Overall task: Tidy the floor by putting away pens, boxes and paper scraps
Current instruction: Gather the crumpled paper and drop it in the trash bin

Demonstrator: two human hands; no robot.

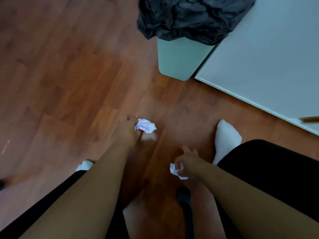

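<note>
My left hand (128, 129) reaches down to the wooden floor and grips a crumpled white paper scrap (145, 126) with a pink mark, which sticks out past the fingers. Nearer to me, my right hand (189, 163) is closed around a second crumpled white paper scrap (174, 169), held a little above the floor. A light green waste bin (177, 59) lined with a black bag (189, 16) stands ahead, beyond both hands. No boxes are in view.
A white table top (276, 62) fills the right side, its corner next to the bin; a brown pen-like object (309, 119) lies at its edge. My white-socked feet (226, 137) stand on the wooden floor (60, 75). A dark object (184, 199) lies below my right hand.
</note>
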